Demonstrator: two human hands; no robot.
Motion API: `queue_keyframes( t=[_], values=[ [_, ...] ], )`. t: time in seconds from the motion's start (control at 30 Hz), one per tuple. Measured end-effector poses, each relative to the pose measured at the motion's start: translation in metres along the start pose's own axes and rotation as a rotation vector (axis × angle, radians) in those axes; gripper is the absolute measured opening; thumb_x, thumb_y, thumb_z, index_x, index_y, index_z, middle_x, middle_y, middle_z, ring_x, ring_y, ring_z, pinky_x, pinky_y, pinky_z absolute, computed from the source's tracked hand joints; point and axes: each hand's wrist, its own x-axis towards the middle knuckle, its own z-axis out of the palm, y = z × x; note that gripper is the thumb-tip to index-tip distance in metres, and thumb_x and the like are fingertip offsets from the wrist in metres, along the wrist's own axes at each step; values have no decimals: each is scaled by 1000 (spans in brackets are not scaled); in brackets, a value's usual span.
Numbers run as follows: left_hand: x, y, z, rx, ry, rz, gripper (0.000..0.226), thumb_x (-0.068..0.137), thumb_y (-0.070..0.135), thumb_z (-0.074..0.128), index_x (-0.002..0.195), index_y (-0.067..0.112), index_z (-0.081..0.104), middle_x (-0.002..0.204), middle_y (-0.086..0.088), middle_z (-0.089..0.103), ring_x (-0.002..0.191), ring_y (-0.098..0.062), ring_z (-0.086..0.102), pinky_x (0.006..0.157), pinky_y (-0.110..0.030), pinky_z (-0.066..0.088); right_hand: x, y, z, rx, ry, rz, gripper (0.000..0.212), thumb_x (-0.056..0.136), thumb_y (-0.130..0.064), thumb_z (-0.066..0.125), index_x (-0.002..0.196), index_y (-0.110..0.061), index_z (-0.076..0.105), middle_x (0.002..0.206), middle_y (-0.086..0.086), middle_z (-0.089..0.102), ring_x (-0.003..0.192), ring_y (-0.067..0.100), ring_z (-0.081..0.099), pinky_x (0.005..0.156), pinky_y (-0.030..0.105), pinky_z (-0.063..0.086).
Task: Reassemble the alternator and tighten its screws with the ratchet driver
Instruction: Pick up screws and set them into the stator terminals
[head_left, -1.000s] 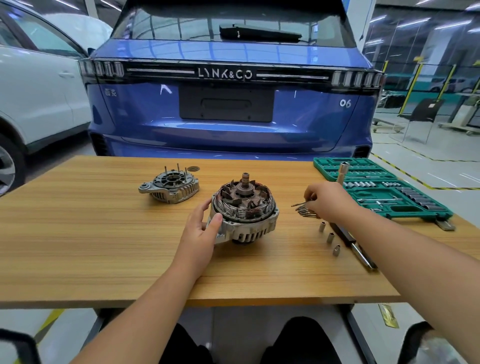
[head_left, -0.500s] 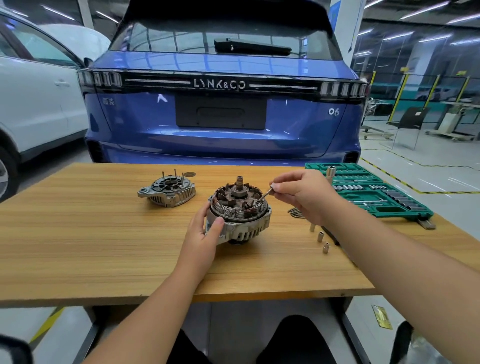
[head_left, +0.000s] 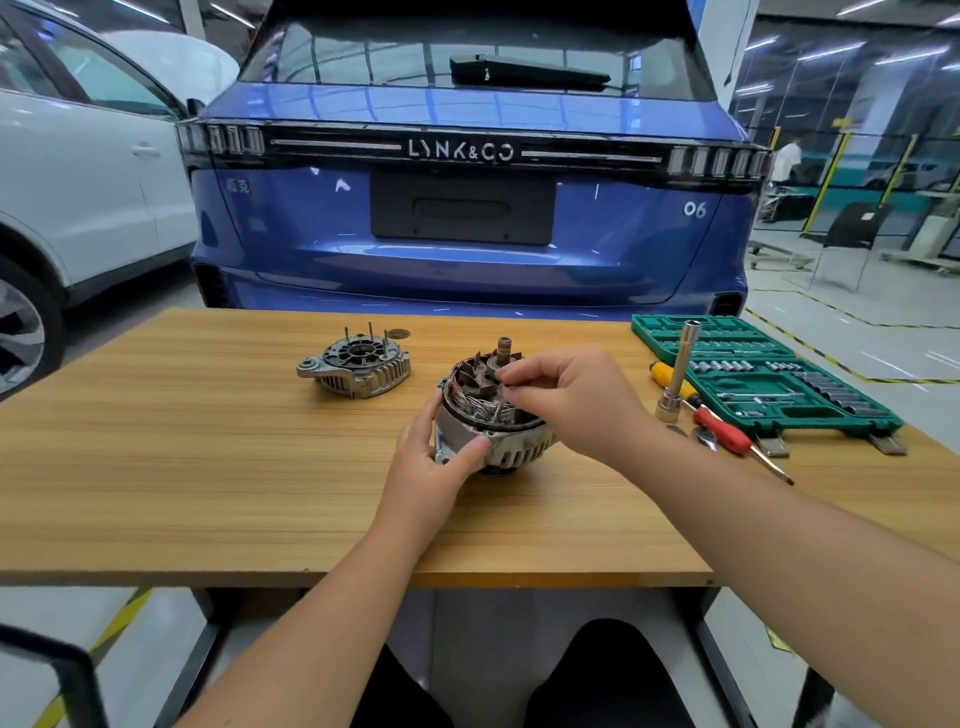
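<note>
Workshop bay, head view: wooden table (head_left: 208, 467) across the middle of the frame, blue Lynk & Co 06 hatchback (head_left: 467, 234) behind it at upper centre, white car (head_left: 78, 197) at upper left.

Item 1. Alternator body (head_left: 498, 431), centre of frame, standing on the table with rotor, shaft and copper windings exposed at the top; cover not fitted.

Item 2. Left hand (head_left: 436, 462), lower centre, fingers and thumb curled round the near left side of the housing, steadying it.

Item 3. Right hand (head_left: 571, 400), right of centre, fingertips pinching a long through-bolt (head_left: 497, 410) held roughly upright at the housing rim. Whether its tip has entered a hole cannot be told.

Item 4. Rear end cover (head_left: 358, 366), upper left of the body and well apart from it, lying on the table with studs pointing up.

Item 5. Green socket set case (head_left: 769, 374), right edge of the table, lid open. Beside it: a socket extension (head_left: 678, 374) standing on end, a yellow-handled screwdriver (head_left: 670, 379) and a red-handled screwdriver (head_left: 724, 431). No ratchet driver can be made out for certain.

Step in hand, as judged: placing a long bolt into the housing; assembly is at an early stage. Next move likely calls for seating the bolt straight in its hole, then bringing the end cover over the shaft before any tightening.
</note>
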Motion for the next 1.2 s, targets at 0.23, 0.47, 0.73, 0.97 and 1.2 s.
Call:
queue_keyframes(
  t=[0.23,0.47,0.73,0.97,1.2],
  values=[
    [1,-3,1,51,10,18,95,65,68,72,150,53,31,144,19,42,133,-7,44,109,-42,46,-2,3,9,-119,-11,-19,21,92,-11,72,112,-17,77,111,-5,74,103,1,66,85,7,50],
    [1,-4,1,79,25,34,87,67,69,72,143,63,30,130,34,39,127,-2,43,102,-32,43,-4,1,8,-176,-32,-47,20,92,-11,71,112,-15,77,110,-2,75,94,-3,64,81,2,47],
    [2,-7,1,85,25,38,88,67,69,71,144,61,30,135,28,39,130,-4,41,103,-33,43,-4,-4,16,-273,-38,-72,23,96,-14,68,117,-17,75,112,-3,74,99,3,62,86,9,49],
    [2,-7,1,91,26,38,91,66,70,71,147,58,30,140,23,39,131,-7,43,107,-39,45,-11,-9,18,-432,-11,-188,23,97,-13,65,118,-11,75,113,4,75,104,15,68,94,28,54],
    [3,-6,1,96,26,36,90,66,71,70,146,60,30,128,33,39,128,-5,43,104,-36,44,-13,-10,20,-520,-21,-256,23,98,-9,63,117,-7,75,114,9,75,109,23,69,98,34,53]
  ],
)
